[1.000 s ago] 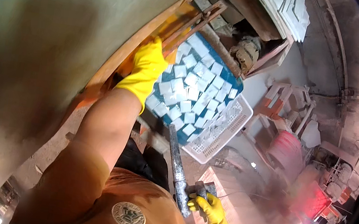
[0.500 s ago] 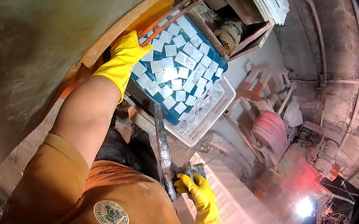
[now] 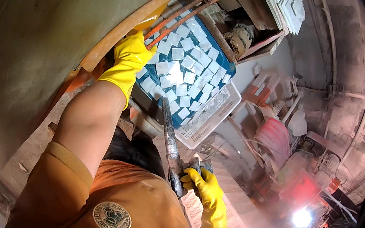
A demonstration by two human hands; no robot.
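My left hand, in a yellow rubber glove, is curled at the lower end of a rusty orange metal frame made of two parallel bars. Its fingertips are partly hidden. Beside it lies a dark blue surface spread with several white square tiles. Low in the picture my right hand, gloved too, is closed round a dark handle next to a long grey metal bar. The bar's upper tip stands before the near edge of the tiles.
A white perforated crate shows beneath the blue surface's right side. A curved orange-brown rim borders a large greenish panel at left. Perforated pale crates lie lower right, near a bright lamp. White slabs stand at the top.
The view has shifted slightly, and the tiles appear a little further right. The grey bar's tip sits higher, closer to the tiles. Both hands keep their hold.
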